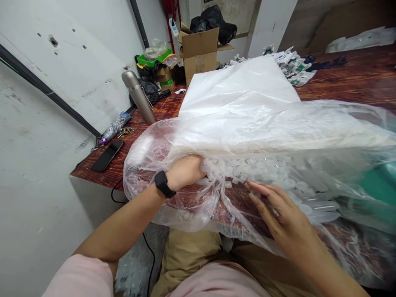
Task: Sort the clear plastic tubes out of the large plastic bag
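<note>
A large clear plastic bag is spread over the front of the dark red wooden table, with many small translucent white plastic pieces lying in its middle. My left hand, with a black watch on the wrist, reaches to the left end of the pieces; its fingers are bent out of sight. To the right, my right hand is at the near edge of the pieces. Its thumb and forefinger come close together at a small piece, which is hard to make out. A white sheet lies behind the pieces.
At the left stand a metal flask, a phone, keys and a folded umbrella. An open cardboard box is at the back. White packets are heaped behind the sheet. Something green shows at the right.
</note>
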### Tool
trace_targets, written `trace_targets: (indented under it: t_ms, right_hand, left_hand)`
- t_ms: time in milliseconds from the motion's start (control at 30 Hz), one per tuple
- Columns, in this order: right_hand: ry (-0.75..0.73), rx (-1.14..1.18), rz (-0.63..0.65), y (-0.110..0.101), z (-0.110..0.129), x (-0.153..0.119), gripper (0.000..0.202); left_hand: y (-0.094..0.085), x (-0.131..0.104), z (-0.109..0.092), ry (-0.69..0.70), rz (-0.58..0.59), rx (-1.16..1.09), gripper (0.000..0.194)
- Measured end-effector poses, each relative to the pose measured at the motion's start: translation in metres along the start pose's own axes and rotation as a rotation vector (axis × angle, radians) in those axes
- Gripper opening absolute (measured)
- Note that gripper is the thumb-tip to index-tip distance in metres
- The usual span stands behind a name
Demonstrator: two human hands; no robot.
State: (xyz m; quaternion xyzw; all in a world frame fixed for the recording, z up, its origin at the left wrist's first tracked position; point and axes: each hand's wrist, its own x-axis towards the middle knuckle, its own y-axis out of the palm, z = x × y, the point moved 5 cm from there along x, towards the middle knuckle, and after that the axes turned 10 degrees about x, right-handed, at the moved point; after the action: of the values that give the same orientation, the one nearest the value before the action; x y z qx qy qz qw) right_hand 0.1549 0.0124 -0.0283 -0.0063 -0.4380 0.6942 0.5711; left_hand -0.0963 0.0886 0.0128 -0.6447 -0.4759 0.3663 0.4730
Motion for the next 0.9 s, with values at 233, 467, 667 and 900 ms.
trace_targets:
  t_ms: [233, 467, 667, 900]
  right_hand:
    - [0.086, 0.156, -0.026, 0.004, 0.018, -0.006, 0.037]
    - [0.201, 0.362, -0.18, 0.012, 0.033, -0.017, 0.038]
    - [0.316, 0.425, -0.32, 0.014, 0.036, -0.031, 0.036]
    - [0.337, 0.438, -0.36, 0.012, 0.045, -0.029, 0.022]
  left_hand:
    - [0.017, -0.04, -0.031, -0.21, -0.122, -0.847, 0.041]
    - [0.046, -0.081, -0.07, -0.509, -0.274, -1.778, 0.058]
    - [0.058, -0.094, -0.082, -0.496, -0.294, -1.769, 0.052]
    - [0.069, -0.103, -0.086, -0.361, -0.347, -1.623, 0.037]
